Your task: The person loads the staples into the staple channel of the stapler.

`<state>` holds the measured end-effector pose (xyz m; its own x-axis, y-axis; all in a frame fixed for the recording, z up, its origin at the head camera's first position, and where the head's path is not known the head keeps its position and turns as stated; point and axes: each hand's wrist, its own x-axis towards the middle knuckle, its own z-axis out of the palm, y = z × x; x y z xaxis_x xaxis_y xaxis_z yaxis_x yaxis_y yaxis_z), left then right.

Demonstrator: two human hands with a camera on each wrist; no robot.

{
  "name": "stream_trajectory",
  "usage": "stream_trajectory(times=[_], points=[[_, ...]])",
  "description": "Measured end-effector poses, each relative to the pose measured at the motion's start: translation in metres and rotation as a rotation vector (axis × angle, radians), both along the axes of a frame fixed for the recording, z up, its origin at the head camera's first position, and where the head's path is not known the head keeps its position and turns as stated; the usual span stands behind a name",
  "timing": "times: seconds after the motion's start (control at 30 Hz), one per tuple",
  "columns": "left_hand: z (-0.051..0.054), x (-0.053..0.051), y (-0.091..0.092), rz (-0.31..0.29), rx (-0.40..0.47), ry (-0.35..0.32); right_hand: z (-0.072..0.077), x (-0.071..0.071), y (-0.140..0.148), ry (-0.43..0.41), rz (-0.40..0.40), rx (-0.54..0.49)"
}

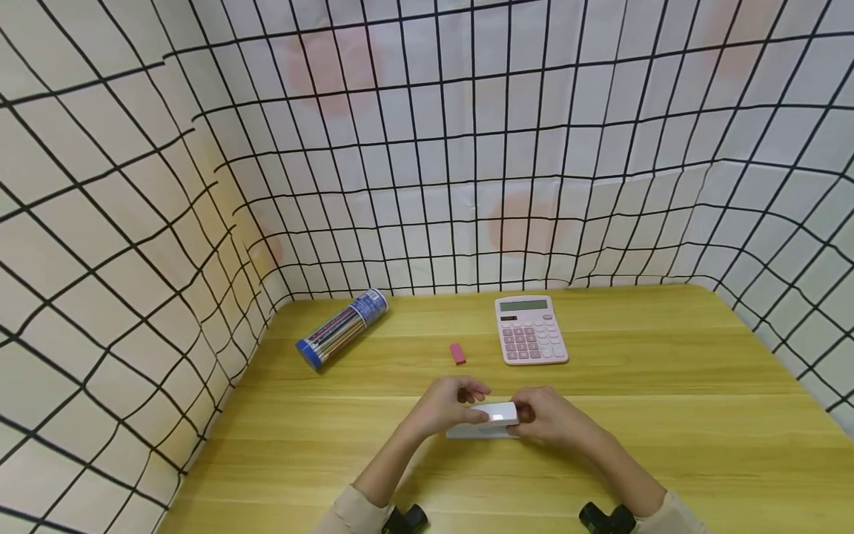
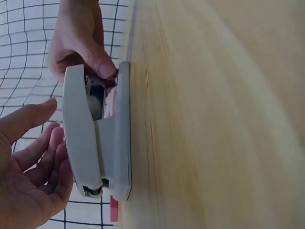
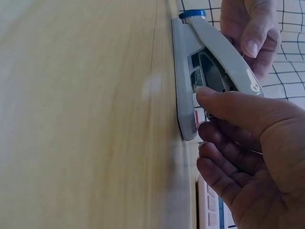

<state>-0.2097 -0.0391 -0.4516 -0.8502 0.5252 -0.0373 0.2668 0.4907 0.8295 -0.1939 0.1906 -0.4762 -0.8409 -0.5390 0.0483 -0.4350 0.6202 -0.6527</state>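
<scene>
A white and grey stapler (image 1: 495, 412) stands on the wooden table between the hands, its upper arm raised from the base at the front end. In the left wrist view, the left hand (image 2: 33, 167) is beside the stapler's top, thumb apart and fingers loosely bent, with fingertips close to or touching the casing. The right hand (image 3: 257, 138) is at the stapler's front end. Its thumb and forefinger pinch there, in the gap between the upper arm and the base. Whether a small piece sits between those fingertips is hidden.
Beyond the hands lie a red-pink eraser (image 1: 457, 354) and a pink calculator (image 1: 531, 331). A clear tube of pencils (image 1: 342, 329) with blue ends lies on its side at the back left. A white cloth with a black grid (image 1: 454, 163) surrounds the table's back and sides.
</scene>
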Motion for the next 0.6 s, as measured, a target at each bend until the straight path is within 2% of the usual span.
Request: stream_trajectory(times=[0.2,0.33,0.6], points=[[0.005,-0.001,-0.009,-0.007,-0.101,0.071,0.002,0.0,0.002,-0.027,-0.005,-0.004],[0.01,-0.004,-0.019,-0.005,-0.14,0.122,0.002,0.0,0.005,-0.04,-0.019,-0.007],[0.016,-0.008,-0.039,0.024,-0.159,0.124,0.004,-0.002,0.009,0.0,-0.03,0.046]])
